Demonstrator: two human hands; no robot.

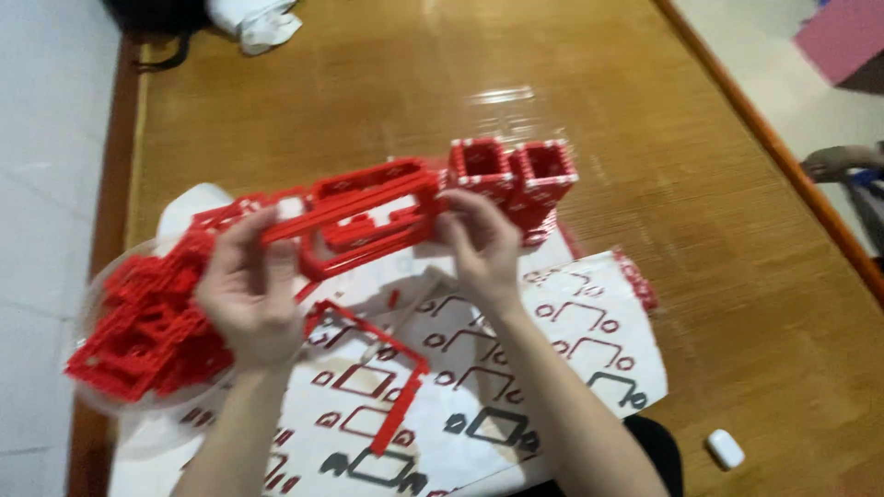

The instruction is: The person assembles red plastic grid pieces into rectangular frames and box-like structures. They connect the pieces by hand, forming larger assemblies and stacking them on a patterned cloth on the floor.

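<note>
My left hand (247, 293) and my right hand (479, 241) hold between them a long red plastic frame piece (368, 213), lifted above the table. Each hand grips one end of it. Just beyond the right hand stand two square red open-topped towers (514, 175) joined side by side, touching the frame's right end. Under my hands lies a white instruction sheet (516, 387) printed with red and black shape drawings. A loose L-shaped red frame (398, 387) rests on the sheet.
A clear round bowl (109, 276) heaped with red plastic parts sits at the left table edge. A small white object (726, 449) lies at the lower right. White cloth (260, 22) is at the far end. Another person's hand (833, 162) shows at the right edge.
</note>
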